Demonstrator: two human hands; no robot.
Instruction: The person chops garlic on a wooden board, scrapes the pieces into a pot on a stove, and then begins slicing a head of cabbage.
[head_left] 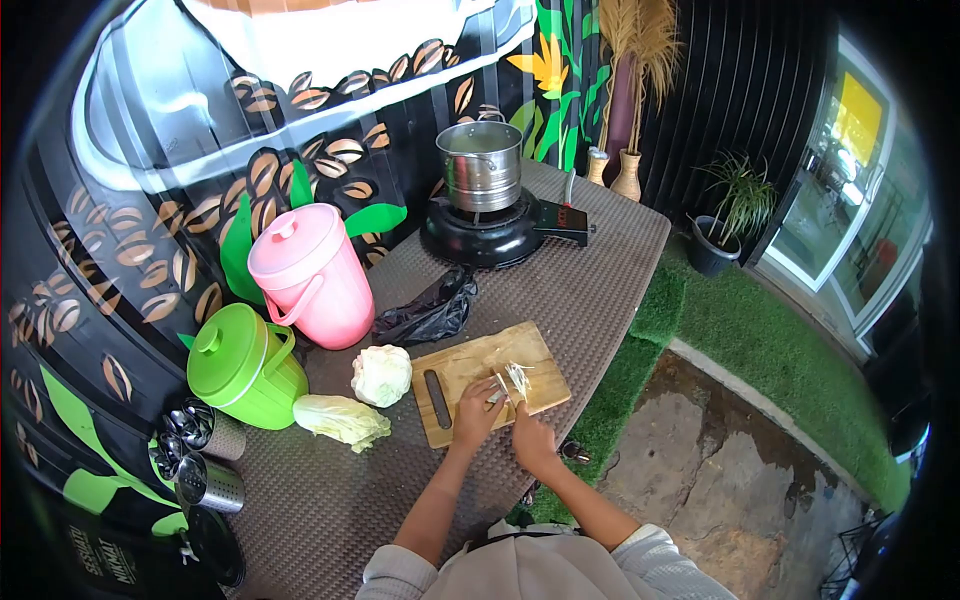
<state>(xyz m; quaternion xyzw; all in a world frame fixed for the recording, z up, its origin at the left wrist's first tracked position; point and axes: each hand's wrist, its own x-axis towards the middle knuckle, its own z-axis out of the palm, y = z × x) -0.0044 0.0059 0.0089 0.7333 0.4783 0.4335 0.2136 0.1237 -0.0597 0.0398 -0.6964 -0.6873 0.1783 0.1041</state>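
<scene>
A wooden cutting board point(465, 362) with a slot handle lies on the brown woven-pattern table. My left hand point(474, 408) rests on the board, its fingers bent over a pale piece of food. Beside it, my right hand point(533, 436) is closed at the board's near edge around a handle, apparently a knife's; the blade is hard to make out. Thin pale strips point(518, 378) lie on the board just beyond my hands. Left of the board are a round cabbage point(381, 376) and a longer leafy cabbage point(343, 420).
Behind the board lies a black plastic bag point(430, 308). A steel pot point(479, 165) stands on a black stove point(480, 235) at the back. Pink point(318, 285) and green point(247, 368) lidded containers and metal utensil holders point(210, 484) line the left side.
</scene>
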